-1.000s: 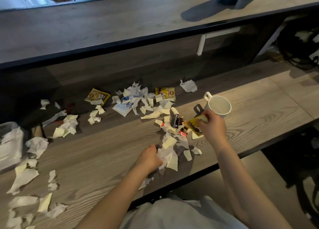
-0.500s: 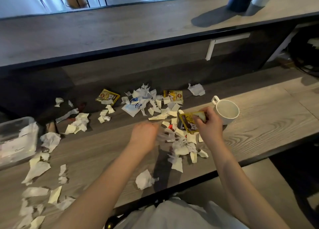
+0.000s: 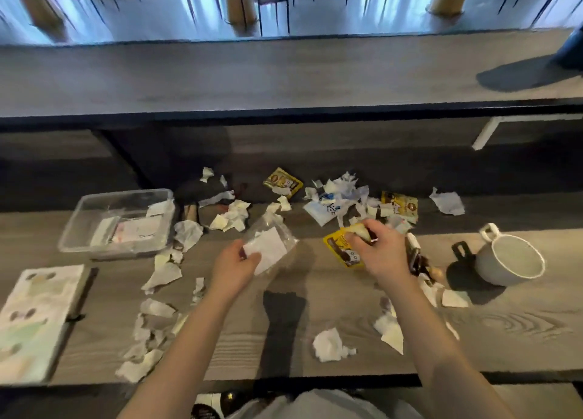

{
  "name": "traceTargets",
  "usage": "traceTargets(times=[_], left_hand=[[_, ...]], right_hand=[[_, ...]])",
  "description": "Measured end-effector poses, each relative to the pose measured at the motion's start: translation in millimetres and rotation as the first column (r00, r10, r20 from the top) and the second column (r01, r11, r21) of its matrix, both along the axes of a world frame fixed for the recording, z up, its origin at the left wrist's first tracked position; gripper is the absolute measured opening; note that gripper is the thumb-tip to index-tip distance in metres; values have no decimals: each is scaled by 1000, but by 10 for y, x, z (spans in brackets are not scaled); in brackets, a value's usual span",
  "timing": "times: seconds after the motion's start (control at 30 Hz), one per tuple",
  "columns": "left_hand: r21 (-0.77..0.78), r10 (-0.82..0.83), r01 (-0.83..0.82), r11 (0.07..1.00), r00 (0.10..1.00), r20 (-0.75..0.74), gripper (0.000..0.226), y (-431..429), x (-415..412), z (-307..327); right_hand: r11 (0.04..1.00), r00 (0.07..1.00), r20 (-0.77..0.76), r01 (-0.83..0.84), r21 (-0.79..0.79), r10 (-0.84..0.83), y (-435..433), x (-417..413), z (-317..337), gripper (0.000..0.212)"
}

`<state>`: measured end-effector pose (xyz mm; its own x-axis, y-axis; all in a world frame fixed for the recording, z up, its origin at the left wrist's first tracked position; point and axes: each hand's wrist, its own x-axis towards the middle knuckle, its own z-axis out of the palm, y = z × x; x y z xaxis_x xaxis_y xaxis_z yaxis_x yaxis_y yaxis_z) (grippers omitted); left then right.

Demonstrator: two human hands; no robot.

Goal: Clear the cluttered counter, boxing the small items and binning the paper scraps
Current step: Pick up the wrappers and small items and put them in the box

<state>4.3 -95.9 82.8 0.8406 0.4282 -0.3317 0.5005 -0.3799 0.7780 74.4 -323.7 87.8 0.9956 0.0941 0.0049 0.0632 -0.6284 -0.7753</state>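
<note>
Scraps of torn white paper (image 3: pixel 328 344) litter the grey wood-grain counter (image 3: pixel 334 295) I'm watching. Left hand (image 3: pixel 235 262) pinches a clear plastic sleeve holding a white slip (image 3: pixel 269 248), just right of the clear plastic box (image 3: pixel 126 194). Right hand (image 3: pixel 383 253) is clamped on a yellow printed sachet (image 3: pixel 340 251), near the white mug (image 3: pixel 511 262).

Dim counter (image 3: pixel 504 339), backlit from the bright far side, shadows falling nearward; overall motion blur, bowed edges.

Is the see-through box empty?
No, the clear plastic box already has white papers lying inside it.
</note>
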Motion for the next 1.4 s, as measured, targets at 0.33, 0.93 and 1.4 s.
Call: traceTargets(times=[0.33, 0.93, 1.4], left_hand=[[-188, 438, -424, 886, 898, 37, 11, 1517, -480, 34], [-311, 619, -562, 766, 776, 121, 26, 3476, -488, -179], [-377, 622, -553, 743, 779, 83, 30, 3618, -300, -241]], right_hand=[[909, 929, 13, -358, -213, 369, 1999, 29, 49, 22], [664, 740, -244, -671, -331, 627, 4513, 574, -39, 27], [286, 619, -161, -558, -779, 769, 4458, 444, -597, 49]])
